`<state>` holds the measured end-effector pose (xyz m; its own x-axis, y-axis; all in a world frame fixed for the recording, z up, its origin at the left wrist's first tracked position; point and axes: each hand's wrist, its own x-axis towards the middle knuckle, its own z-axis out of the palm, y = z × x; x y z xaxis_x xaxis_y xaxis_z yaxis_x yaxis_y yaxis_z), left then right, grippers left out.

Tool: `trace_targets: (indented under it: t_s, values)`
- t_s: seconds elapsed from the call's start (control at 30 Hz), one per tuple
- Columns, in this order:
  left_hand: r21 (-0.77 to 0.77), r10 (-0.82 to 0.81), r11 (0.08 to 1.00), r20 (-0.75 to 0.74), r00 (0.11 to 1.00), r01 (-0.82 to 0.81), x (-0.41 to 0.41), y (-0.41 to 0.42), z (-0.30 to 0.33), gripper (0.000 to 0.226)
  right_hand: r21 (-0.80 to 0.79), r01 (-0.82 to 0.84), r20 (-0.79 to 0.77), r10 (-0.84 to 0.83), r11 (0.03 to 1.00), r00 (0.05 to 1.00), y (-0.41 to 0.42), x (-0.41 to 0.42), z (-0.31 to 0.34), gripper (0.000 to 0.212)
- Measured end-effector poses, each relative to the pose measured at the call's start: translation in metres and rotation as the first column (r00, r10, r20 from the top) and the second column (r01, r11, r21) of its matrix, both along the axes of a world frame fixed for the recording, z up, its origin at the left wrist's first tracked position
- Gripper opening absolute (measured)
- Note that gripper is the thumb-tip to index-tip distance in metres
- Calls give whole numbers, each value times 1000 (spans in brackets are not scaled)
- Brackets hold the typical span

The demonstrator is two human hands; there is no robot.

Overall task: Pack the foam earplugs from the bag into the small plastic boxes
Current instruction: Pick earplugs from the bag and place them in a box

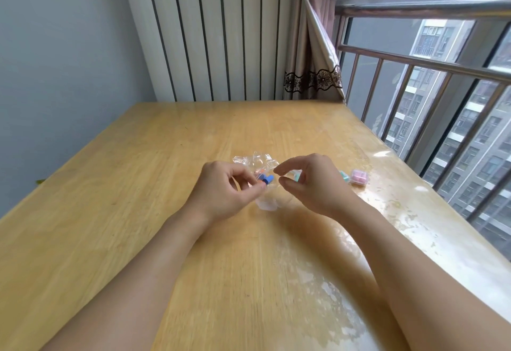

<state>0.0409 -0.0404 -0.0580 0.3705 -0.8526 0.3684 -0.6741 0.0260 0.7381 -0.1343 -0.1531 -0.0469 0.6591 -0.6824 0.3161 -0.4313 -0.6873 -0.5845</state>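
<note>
Railings (431,96) and window glass run along the right edge of the wooden table (110,212), with a lace-trimmed curtain (312,74) bunched in the far corner and a ribbed white panel (210,32) behind. Out to the right sits a small pink box (360,177), closed as far as I can tell, and just beside it a green-tinted box (343,176), half hidden by the right hand (312,184). Mid-table, the clear bag (255,161) lies crumpled, its far end flaring away from the person. A blue earplug (267,179) shows at the bag's near part, its long axis running roughly left to right, with an orange one (261,183) just beside it. The left hand (224,193) comes in from below, fingers curled, thumb and fingertips pinching the bag at those earplugs. The right hand arches over from the right, thumb and forefinger curved toward each other at the plastic; whether they actually pinch it, I cannot tell. A clear box (266,204) sits blurred beneath both hands.
</note>
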Motion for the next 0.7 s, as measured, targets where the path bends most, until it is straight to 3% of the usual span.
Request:
trace_targets:
  t_s: [0.07,0.1,0.2,0.37,0.6,0.7]
  values:
    - [-110,107,989,43,993,-102,4,-4,-3,12,-85,-1,-70,-5,996,998,3,4,-5,25]
    - [-87,109,991,82,991,-102,4,-6,-4,26,-104,3,-91,-12,995,996,4,6,-6,26]
    - [174,-55,985,214,975,17,-1,-8,-8,63,-117,-8,-154,-11,993,988,7,12,-11,29]
    - [328,-86,944,293,952,-16,-10,-8,-1,51,-114,-9,-208,-15,993,978,7,27,-21,23]
    - [326,-28,944,197,980,-39,-4,-15,-7,58,-75,65,-177,-78,995,981,4,37,-23,18]
    - [318,-28,947,204,979,-39,-4,-16,-9,47,-69,79,-148,-88,995,985,3,38,-24,13]
